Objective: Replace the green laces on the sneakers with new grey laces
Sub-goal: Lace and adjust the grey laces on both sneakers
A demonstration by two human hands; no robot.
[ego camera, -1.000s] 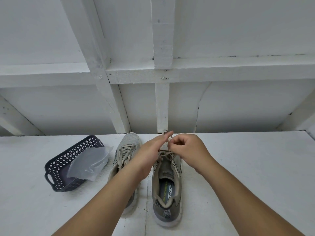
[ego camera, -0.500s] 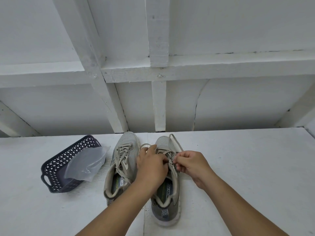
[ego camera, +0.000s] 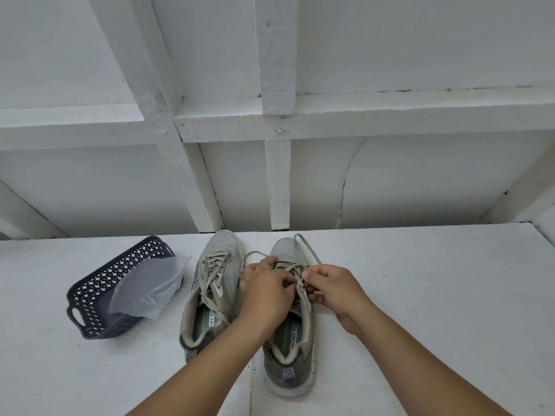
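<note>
on the right sneaker both hands are curled in, left hand and right hand each pinching its lace near the eyelets

I see open table right of the right sneaker; on the left, the left sneaker and basket crowd my approach.
</note>
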